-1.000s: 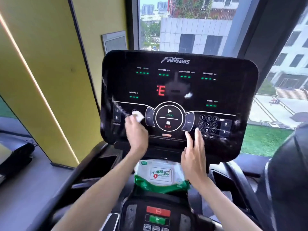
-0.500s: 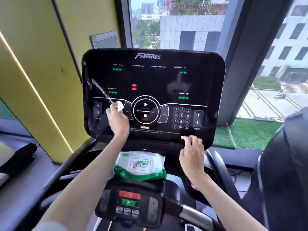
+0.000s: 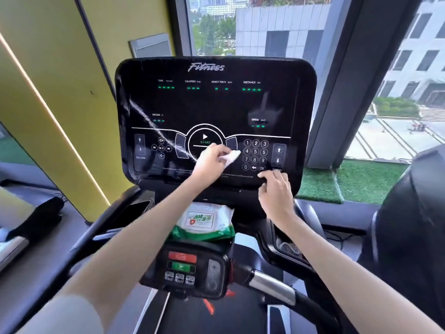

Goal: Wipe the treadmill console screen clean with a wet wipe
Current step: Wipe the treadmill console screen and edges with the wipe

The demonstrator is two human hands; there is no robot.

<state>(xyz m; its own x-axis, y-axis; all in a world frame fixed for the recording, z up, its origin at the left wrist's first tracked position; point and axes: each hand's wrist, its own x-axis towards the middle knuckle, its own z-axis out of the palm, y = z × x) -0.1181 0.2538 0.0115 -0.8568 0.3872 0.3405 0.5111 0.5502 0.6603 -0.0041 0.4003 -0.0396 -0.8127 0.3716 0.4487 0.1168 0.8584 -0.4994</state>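
- Head view: left hand (image 3: 209, 162) holds a bunched white wet wipe (image 3: 231, 157) against the treadmill console screen (image 3: 212, 104), just right of the START button (image 3: 205, 139) and left of the number keypad (image 3: 255, 154). Its grip is pinched round the wipe, whose free end pokes out to the right.
- Right hand (image 3: 274, 191) rests bent fingertips on the screen's lower right edge, just below the keypad's OK key. Whether that grip clasps the rim or only leans on it, I cannot tell.
- White streak (image 3: 149, 116) runs diagonally across the left half of the glass, from the upper left towards the centre, so that area probably needs another pass.
- Green readouts glow, so the console looks live. Pressure over START or the keypad could register as a touch and set the belt moving under the person. The right fingertips sit close to OK and the speed arrows, which carries the same hazard.
- Wadded small, the wipe covers little glass per stroke and may drag moisture into fresh streaks.
- Pack of wet wipes (image 3: 204, 221) lies on the ledge under the console, beneath the left forearm. A low sweep could knock it onto the lower control panel (image 3: 185, 268).
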